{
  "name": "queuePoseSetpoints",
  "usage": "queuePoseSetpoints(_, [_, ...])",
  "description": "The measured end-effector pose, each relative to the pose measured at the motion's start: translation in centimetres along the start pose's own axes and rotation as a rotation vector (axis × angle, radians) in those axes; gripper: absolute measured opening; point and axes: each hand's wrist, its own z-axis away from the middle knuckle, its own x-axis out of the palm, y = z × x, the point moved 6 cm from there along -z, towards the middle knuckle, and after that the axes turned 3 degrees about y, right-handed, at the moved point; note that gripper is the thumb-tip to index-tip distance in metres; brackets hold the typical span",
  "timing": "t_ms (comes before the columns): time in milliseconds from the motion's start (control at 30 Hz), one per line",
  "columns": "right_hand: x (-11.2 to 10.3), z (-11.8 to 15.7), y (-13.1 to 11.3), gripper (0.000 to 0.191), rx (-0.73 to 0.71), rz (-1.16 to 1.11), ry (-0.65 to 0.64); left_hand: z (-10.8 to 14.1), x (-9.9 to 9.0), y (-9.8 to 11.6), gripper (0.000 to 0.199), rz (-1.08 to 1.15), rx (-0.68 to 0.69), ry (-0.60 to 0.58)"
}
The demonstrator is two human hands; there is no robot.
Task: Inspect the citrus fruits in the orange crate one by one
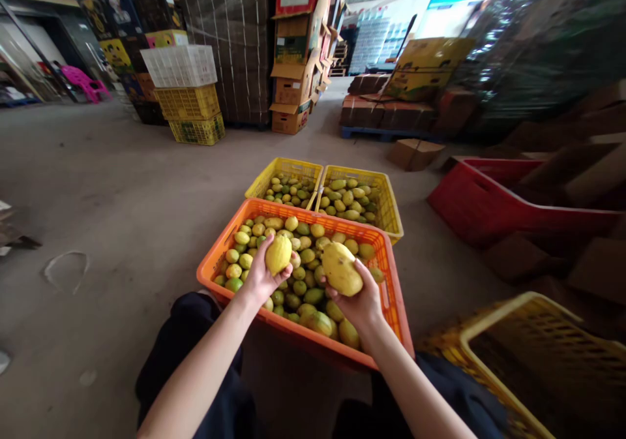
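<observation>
My left hand (263,276) is closed round a small yellow fruit (278,255), held above the left part of an orange crate (313,342). In my right hand (362,302) rests a larger, longer yellow fruit (341,269), with the fingers wrapped round its right and lower side. The two hands are apart, both over the crate. Inside it lie many yellow and green fruits (307,256) of different sizes, the larger ones near the front edge. Parts of the pile are hidden under my hands.
Behind the orange crate stand two yellow crates (286,163) (394,214) of fruit. A red crate (464,201) is at the right, a yellow crate (469,334) at the lower right. Stacked baskets (188,103), cartons (291,90) and a loaded blue pallet (372,132) stand farther back.
</observation>
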Motion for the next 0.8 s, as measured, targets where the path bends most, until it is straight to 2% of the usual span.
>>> queuePoseSetpoints(100, [-0.7, -0.3, -0.1, 0.026, 0.003, -0.039, 0.086, -0.3, -0.4, -0.2, 0.035, 0.052, -0.038, 0.017])
queuePoseSetpoints(167, [-0.9, -0.4, 0.0, 0.025, 0.018, -0.069, 0.099, -0.5, -0.6, -0.3, 0.034, 0.052, -0.033, 0.010])
queuePoseSetpoints(300, [-0.4, -0.6, 0.3, 0.030, 0.054, -0.044, -0.026, -0.4, -0.4, -0.4, 0.034, 0.002, -0.023, -0.016])
queuePoseSetpoints(400, [-0.4, -0.7, 0.2, 0.035, 0.032, 0.027, -0.050, 0.1, -0.4, 0.0, 0.036, 0.010, 0.000, 0.081])
queuePoseSetpoints(467, [-0.4, -0.8, 0.1, 0.039, 0.022, 0.064, -0.053, 0.4, -0.7, 0.5, 0.030, 0.037, 0.054, 0.180])
queuePoseSetpoints(533, [-0.3, -0.7, 0.3, 0.042, 0.033, 0.078, -0.061, 0.5, -0.8, 0.8, 0.025, 0.049, 0.090, 0.226])
queuePoseSetpoints(600, [-0.2, -0.7, 0.5, 0.041, 0.065, 0.076, -0.066, 0.3, -0.8, 0.7, 0.026, 0.059, 0.071, 0.197])
queuePoseSetpoints(700, [-0.2, -0.7, 0.9, 0.031, 0.104, 0.052, -0.064, -0.1, -0.6, 0.1, 0.036, 0.098, -0.004, 0.086])
queuePoseSetpoints(800, [-0.4, -0.6, 0.9, 0.023, 0.113, 0.038, -0.044, -0.3, -0.5, -0.2, 0.028, 0.132, -0.050, 0.005])
